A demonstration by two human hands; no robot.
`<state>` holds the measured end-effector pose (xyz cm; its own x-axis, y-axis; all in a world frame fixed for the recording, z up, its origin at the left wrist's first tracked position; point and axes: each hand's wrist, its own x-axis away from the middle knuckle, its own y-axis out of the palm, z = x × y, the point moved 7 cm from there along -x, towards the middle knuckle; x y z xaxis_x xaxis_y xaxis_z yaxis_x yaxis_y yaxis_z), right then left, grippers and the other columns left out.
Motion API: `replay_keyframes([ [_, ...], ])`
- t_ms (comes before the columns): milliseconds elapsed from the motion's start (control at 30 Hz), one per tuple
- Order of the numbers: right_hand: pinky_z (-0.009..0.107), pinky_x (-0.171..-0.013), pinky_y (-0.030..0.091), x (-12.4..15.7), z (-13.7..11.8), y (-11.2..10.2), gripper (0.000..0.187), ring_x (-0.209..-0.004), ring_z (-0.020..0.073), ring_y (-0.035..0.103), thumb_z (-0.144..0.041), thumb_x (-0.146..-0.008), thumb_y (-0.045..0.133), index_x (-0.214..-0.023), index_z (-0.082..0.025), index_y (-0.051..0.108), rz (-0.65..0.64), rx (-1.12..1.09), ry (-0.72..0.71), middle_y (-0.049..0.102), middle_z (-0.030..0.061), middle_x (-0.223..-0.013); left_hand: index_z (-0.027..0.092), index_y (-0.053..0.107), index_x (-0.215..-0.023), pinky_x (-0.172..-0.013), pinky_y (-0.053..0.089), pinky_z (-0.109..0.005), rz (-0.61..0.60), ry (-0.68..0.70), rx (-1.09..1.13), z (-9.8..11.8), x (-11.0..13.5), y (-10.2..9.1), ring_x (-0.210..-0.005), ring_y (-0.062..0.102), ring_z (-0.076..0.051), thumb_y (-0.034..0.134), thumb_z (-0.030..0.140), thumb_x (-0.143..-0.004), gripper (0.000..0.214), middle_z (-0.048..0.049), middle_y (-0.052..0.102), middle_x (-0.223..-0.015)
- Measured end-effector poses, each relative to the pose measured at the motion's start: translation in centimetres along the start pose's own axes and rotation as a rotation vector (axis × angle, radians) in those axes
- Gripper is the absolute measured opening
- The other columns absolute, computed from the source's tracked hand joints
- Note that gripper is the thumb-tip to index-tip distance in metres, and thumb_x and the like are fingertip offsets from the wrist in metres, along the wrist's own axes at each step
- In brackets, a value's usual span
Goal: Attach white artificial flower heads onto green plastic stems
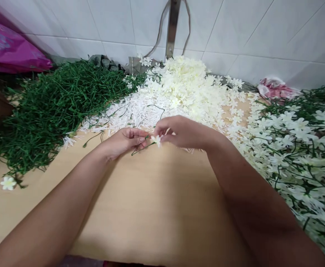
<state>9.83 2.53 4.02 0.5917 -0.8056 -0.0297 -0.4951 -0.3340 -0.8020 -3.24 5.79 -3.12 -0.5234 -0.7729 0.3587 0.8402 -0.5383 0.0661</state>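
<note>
Above the middle of the wooden table (151,207), my left hand (127,140) is closed in a pinch on a thin green artificial flower stem (136,151). A small white flower head (156,140) shows at the right end of the stem. My right hand (176,129) has its fingers bent at that flower head, thumb and fingertips touching it. Just beyond the hands lies a heap of thin white stamen-like strands (137,111). Behind them rises a pile of loose cream blossoms (190,83).
A big heap of green stems (68,96) covers the left side. Many stemmed white flowers (298,159) spread along the right. A pink bag (12,48), a crumpled red-and-white cloth (276,89) and an upright metal bar (173,29) stand near the tiled wall (234,29).
</note>
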Motion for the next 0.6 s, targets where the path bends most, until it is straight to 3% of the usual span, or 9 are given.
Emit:
replay_keyframes([
  [100,0.03,-0.076,0.037,-0.1,4.0,-1.3,0.02,-0.084,0.0184,0.05,-0.014,-0.073,0.065,-0.092,-0.012,0.061,0.268,0.306,0.24,0.06,0.009,-0.09,0.013,0.063,-0.079,-0.05,0.04,-0.019,-0.01,0.001,-0.003,0.2,0.3,1.1,-0.054,0.055,-0.009,0.079,0.022,-0.058,0.028,-0.0001,0.064,-0.06],
  [167,0.032,-0.078,0.037,-0.4,5.3,-0.9,0.026,-0.09,0.0224,0.049,-0.016,-0.072,0.067,-0.097,-0.01,0.06,0.305,0.446,0.32,0.058,0.0137,-0.097,0.014,0.058,-0.076,-0.055,0.043,-0.02,-0.007,-0.019,-0.009,0.1,0.5,1.8,-0.056,0.058,-0.009,0.078,0.02,-0.06,0.026,-0.0001,0.065,-0.06],
  [267,0.033,-0.075,0.036,-0.8,5.8,-0.4,0.017,-0.088,0.0224,0.048,-0.011,-0.076,0.059,-0.093,-0.01,0.061,0.32,0.528,0.34,0.057,0.0143,-0.097,0.015,0.052,-0.075,-0.059,0.045,-0.022,-0.015,-0.037,-0.043,-0.4,0.7,3.0,-0.06,0.059,-0.01,0.074,0.021,-0.065,0.024,-0.0014,0.067,-0.066],
  [400,0.03,-0.068,0.033,-0.6,6.0,-1.5,0.005,-0.072,0.0146,0.044,-0.012,-0.077,0.056,-0.074,-0.015,0.058,0.377,0.355,0.32,0.055,0.0051,-0.078,0.016,0.05,-0.07,-0.055,0.042,-0.022,-0.064,0.013,-0.149,-0.5,0.9,4.4,-0.058,0.053,-0.008,0.067,0.024,-0.071,0.019,0.0006,0.06,-0.066],
  [600,0.029,-0.058,0.03,0.5,6.7,-4.2,0.015,-0.055,0.0092,0.038,-0.014,-0.077,0.052,-0.063,-0.015,0.057,0.495,0.023,0.336,0.05,-0.0002,-0.058,0.016,0.054,-0.065,-0.053,0.032,-0.021,-0.133,0.151,-0.555,0.4,1.7,4.4,-0.056,0.04,-0.008,0.061,0.029,-0.075,0.018,0.0039,0.047,-0.058],
])
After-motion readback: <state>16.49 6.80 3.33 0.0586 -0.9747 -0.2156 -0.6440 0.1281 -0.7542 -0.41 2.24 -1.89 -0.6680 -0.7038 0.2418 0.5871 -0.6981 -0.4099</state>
